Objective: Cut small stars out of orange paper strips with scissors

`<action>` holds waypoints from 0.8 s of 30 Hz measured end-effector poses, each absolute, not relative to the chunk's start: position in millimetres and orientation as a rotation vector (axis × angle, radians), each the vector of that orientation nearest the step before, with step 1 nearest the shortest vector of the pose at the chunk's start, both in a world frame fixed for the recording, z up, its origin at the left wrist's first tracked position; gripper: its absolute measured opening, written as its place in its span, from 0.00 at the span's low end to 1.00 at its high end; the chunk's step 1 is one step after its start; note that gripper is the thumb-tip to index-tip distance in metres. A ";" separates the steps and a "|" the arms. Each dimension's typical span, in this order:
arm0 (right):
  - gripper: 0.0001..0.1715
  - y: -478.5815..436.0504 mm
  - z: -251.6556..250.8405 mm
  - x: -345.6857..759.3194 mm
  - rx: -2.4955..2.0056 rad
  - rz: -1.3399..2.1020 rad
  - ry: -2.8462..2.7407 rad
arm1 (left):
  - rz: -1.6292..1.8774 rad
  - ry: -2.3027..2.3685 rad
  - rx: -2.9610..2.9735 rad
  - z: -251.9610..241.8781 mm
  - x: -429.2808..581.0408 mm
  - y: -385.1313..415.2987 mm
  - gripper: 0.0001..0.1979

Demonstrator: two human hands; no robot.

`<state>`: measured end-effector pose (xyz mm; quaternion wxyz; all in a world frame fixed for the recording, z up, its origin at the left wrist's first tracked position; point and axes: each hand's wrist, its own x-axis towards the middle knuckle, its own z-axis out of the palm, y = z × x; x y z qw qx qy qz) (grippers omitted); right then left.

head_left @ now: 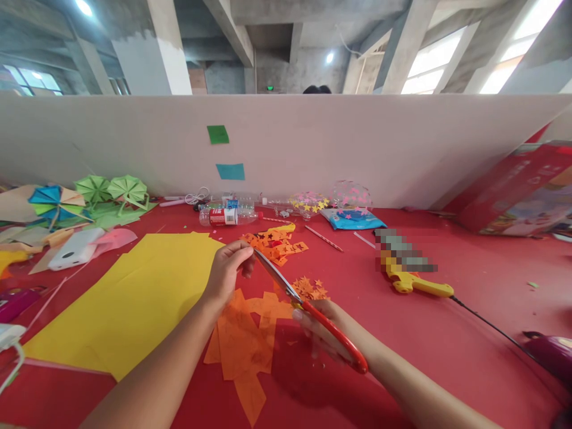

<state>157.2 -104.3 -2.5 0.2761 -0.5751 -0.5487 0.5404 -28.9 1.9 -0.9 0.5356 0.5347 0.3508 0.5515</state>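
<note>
My right hand [324,325] is closed round the red handles of a pair of scissors [279,277], whose blades point up and to the left. The blades look nearly closed. At their tips, my left hand [230,265] is closed in a pinch; whatever lies between its fingers is too small or hidden to make out. Below both hands lie cut orange paper pieces [245,345]. Close to the right hand is a small heap of orange paper stars [310,289]. Beyond the left hand are orange strips with star-shaped holes [274,241].
Large yellow sheets [134,298] cover the left of the red table [429,357]. A yellow glue gun [420,286] with a black cord rests on the right. Behind are a plastic bottle [226,216], a blue packet [355,219] and folded paper umbrellas [127,187]. A pale partition [286,143] bounds the back.
</note>
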 end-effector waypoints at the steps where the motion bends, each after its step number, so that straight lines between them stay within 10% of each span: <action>1: 0.27 -104.6 -2.7 157.5 -1.543 1.452 -1.475 | 1.310 0.837 1.275 -1.1 -29.1 1.7 0.09; 24: 0.31 -105.4 -7.1 159.7 -1.502 1.486 -1.501 | 1.320 0.833 1.404 -0.3 -22.6 -6.8 0.10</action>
